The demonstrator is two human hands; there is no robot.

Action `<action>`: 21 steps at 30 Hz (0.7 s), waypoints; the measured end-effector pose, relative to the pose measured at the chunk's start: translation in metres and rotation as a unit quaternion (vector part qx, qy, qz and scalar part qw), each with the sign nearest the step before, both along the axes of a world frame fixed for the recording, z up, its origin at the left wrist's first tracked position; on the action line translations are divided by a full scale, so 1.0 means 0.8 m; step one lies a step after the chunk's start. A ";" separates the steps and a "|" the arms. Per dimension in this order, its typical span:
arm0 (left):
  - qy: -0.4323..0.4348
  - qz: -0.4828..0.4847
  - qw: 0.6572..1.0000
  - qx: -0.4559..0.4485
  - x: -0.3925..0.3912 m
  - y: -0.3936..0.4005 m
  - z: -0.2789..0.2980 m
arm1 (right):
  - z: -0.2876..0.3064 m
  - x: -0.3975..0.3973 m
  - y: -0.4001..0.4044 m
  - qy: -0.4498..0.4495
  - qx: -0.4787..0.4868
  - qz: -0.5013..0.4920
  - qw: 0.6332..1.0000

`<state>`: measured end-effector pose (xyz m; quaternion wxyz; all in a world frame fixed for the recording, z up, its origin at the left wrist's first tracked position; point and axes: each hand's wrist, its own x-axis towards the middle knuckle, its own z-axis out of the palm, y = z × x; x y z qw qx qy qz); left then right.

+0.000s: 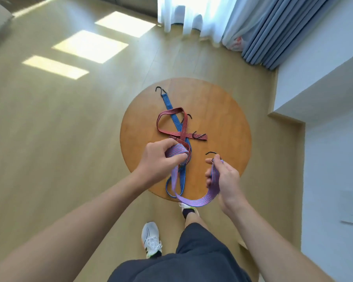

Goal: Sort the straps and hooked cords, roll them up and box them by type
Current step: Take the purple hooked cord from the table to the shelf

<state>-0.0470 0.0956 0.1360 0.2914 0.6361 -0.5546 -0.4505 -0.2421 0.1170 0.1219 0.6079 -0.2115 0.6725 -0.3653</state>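
A round wooden counter [222,123] stands on the floor [69,129] near grey curtains [277,31]. On it a blue cord [174,117] and a red cord [167,127] lie crossed and tangled, black hooks at their ends. A purple cord [194,201] sags off the near edge between both hands. The left hand [161,159] has its grip curled round one folded end; the right hand [222,178] pinches the other end just below its hook [210,153].

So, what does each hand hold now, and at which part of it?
Both hold the purple cord. The right hand grips it just below its black hook; the left hand pinches a folded part further along.
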 end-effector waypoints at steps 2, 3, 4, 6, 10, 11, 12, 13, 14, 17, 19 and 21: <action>0.037 0.008 0.999 -0.008 0.006 -0.009 0.038 | 0.033 0.009 -0.006 -0.025 -0.037 -0.002 0.999; 0.061 0.015 0.998 -0.007 0.007 -0.012 0.054 | 0.048 0.014 -0.008 -0.033 -0.055 0.000 0.998; 0.080 0.019 0.997 -0.006 0.009 -0.014 0.074 | 0.069 0.019 -0.010 -0.036 -0.078 0.004 0.996; 0.117 0.010 0.993 -0.008 0.010 -0.013 0.112 | 0.109 0.028 -0.011 -0.031 -0.125 0.020 0.991; 0.134 -0.004 0.989 -0.054 0.011 -0.006 0.178 | 0.184 0.040 0.001 0.005 -0.223 0.039 0.974; 0.136 -0.014 0.988 -0.073 0.010 -0.004 0.194 | 0.200 0.041 0.008 0.029 -0.244 0.037 0.969; 0.143 -0.021 0.986 -0.087 0.008 -0.001 0.212 | 0.213 0.040 0.015 0.062 -0.263 0.037 0.962; 0.157 -0.024 0.982 -0.097 0.006 0.001 0.227 | 0.223 0.039 0.023 0.095 -0.279 0.038 0.955; 0.177 -0.030 0.978 -0.105 0.004 0.003 0.244 | 0.234 0.036 0.033 0.120 -0.297 0.029 0.947; 0.197 -0.068 0.971 -0.114 -0.002 0.010 0.289 | 0.259 0.024 0.063 0.134 -0.336 -0.009 0.932; 0.205 -0.110 0.968 -0.096 -0.009 0.015 0.313 | 0.272 0.013 0.079 0.127 -0.358 -0.007 0.925; 0.230 -0.148 0.960 -0.054 -0.019 0.024 0.333 | 0.285 -0.001 0.092 0.129 -0.380 -0.002 0.916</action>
